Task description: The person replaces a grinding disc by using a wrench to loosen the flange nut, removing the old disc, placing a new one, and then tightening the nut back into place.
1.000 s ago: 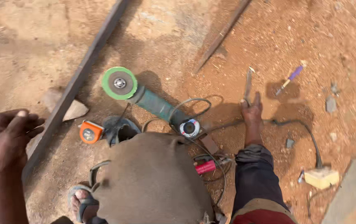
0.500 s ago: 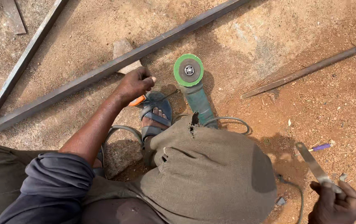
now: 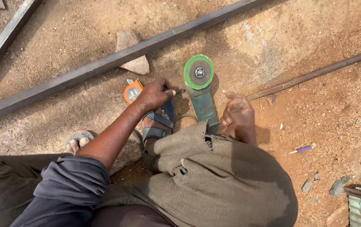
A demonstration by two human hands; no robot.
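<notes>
- My left hand (image 3: 154,93) is closed around a small dark tool; only its tip pokes out past the thumb, so I can't say what kind it is.
- My right hand (image 3: 238,117) is loosely curled with nothing clearly in it, resting just beside the grinder's body.
- One angle grinder (image 3: 200,90) lies on the dirt between the two hands, its long axis running away from me, its green disc guard at the far end.
- One orange tape measure (image 3: 132,90) sits touching the left hand's far side.
- Two long steel bars (image 3: 104,63) cross the ground beyond, one propped on a stone (image 3: 132,52); a thinner rod (image 3: 315,73) lies to the right.
- One purple-handled screwdriver (image 3: 300,149) lies well apart, right.
</notes>
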